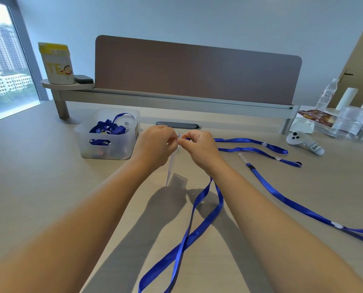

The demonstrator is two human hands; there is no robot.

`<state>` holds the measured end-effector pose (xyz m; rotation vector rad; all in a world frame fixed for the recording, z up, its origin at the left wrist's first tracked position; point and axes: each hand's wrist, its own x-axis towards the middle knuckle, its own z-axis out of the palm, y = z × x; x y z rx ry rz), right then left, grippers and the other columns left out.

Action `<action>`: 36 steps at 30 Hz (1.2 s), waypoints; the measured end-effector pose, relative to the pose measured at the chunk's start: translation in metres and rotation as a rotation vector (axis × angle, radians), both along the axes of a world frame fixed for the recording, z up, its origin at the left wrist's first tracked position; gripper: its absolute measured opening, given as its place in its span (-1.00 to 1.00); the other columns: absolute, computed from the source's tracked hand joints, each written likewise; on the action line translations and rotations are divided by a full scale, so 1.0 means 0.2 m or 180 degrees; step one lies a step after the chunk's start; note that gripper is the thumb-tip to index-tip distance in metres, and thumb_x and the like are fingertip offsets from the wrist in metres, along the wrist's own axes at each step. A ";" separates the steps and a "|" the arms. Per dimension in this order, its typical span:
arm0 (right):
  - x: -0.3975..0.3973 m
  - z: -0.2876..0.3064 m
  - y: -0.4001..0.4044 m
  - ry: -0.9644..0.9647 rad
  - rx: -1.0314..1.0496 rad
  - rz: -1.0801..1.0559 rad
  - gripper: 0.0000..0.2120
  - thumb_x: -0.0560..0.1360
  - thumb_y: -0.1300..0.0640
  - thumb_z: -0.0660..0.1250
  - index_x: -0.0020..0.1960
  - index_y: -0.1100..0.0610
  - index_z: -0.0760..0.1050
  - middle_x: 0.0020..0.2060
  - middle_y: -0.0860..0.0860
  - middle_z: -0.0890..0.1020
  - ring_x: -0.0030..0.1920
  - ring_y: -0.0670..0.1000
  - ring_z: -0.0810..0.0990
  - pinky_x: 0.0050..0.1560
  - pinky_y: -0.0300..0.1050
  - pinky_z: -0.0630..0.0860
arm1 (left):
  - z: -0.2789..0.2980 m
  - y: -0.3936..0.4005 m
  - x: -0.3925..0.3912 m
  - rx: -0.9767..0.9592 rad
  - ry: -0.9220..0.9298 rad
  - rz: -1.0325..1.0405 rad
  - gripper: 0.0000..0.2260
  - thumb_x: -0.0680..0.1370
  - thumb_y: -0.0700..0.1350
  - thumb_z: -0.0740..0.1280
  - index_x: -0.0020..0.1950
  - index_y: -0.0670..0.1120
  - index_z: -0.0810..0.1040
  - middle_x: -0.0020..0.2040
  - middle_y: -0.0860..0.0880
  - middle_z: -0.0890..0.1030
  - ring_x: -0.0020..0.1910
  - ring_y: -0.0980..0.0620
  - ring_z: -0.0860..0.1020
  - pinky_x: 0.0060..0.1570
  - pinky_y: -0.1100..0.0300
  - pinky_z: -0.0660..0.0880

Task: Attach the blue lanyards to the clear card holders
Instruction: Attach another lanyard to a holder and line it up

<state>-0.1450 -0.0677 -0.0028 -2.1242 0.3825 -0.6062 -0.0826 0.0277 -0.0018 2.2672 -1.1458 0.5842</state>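
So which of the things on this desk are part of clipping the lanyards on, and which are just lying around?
Part of the job:
- clear plastic card holder, held up by both hands
- blue ribbon lanyard hanging from the right hand
- loose blue lanyards on the desk
- translucent bin of lanyards

Lying about:
- white controller
- yellow-lidded canister
- clear water bottle

I took the bin (106,142) on the desk (38,166) as landmark. Lanyards (107,129) lay in it. My hands (155,144) were right of it, the controller (303,141) far right, the divider (197,68) behind it.
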 end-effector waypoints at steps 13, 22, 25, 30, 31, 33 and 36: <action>0.04 0.05 0.00 -0.0226 0.0449 0.0040 -0.79 0.53 0.22 0.22 0.00 0.35 0.54 -0.31 0.06 0.50 -0.25 -0.02 0.42 -0.32 -0.28 0.37 | 0.06 0.02 0.04 -0.1255 0.2161 -0.0485 -0.80 0.56 -0.18 0.18 0.06 -0.26 0.53 -0.13 -0.09 0.54 -0.12 0.01 0.49 -0.03 0.17 0.45; 0.02 0.11 -0.04 0.0088 0.1265 0.0409 -0.80 0.54 0.22 0.21 -0.25 0.14 0.47 -0.45 0.02 0.38 -0.46 -0.08 0.26 -0.45 -0.27 0.25 | -0.02 0.04 0.02 -0.0710 0.2339 -0.0534 -0.60 0.51 -0.17 0.28 0.33 -0.13 0.33 0.23 -0.12 0.48 0.18 -0.11 0.48 0.12 0.05 0.46; 0.01 0.12 -0.04 0.0248 0.1283 0.0452 -0.80 0.54 0.22 0.22 -0.25 0.14 0.48 -0.45 0.02 0.38 -0.47 -0.08 0.26 -0.46 -0.27 0.24 | -0.03 0.05 0.04 -0.0636 0.1700 -0.0208 -0.68 0.56 -0.14 0.20 0.31 -0.12 0.40 0.24 -0.15 0.54 0.18 -0.09 0.51 0.08 0.13 0.45; 0.01 0.15 -0.05 0.0447 0.1356 0.0261 -0.79 0.53 0.23 0.21 -0.29 0.20 0.44 -0.47 0.03 0.29 -0.47 -0.07 0.17 -0.44 -0.22 0.15 | 0.00 0.07 0.05 -0.0149 0.0657 0.0061 -0.70 0.59 -0.14 0.12 0.30 -0.10 0.43 0.19 -0.14 0.60 0.11 -0.11 0.56 0.07 0.10 0.49; 0.01 0.16 -0.05 0.0475 0.1336 0.0226 -0.80 0.52 0.23 0.22 -0.29 0.20 0.43 -0.48 0.02 0.29 -0.47 -0.07 0.16 -0.44 -0.21 0.15 | 0.00 0.07 0.05 -0.0076 0.0422 0.0122 -0.70 0.60 -0.13 0.11 0.30 -0.09 0.44 0.19 -0.14 0.59 0.12 -0.12 0.55 0.07 0.08 0.50; 0.01 0.17 -0.05 0.0577 0.1198 0.0170 -0.81 0.50 0.23 0.23 -0.29 0.22 0.43 -0.47 0.03 0.29 -0.47 -0.06 0.17 -0.44 -0.21 0.15 | 0.00 0.09 0.05 -0.0055 -0.0086 0.0217 -0.72 0.59 -0.16 0.14 0.27 -0.10 0.48 0.19 -0.16 0.60 0.12 -0.16 0.56 0.03 0.03 0.53; 0.02 0.17 -0.03 0.0827 0.0736 0.0046 -0.86 0.48 0.23 0.25 -0.20 0.28 0.47 -0.45 0.05 0.32 -0.46 -0.05 0.19 -0.44 -0.21 0.17 | 0.01 0.11 0.07 0.0076 -0.0775 0.0147 -0.76 0.40 -0.35 0.40 0.04 -0.18 0.62 -0.12 -0.22 0.71 -0.20 -0.24 0.65 -0.26 -0.04 0.59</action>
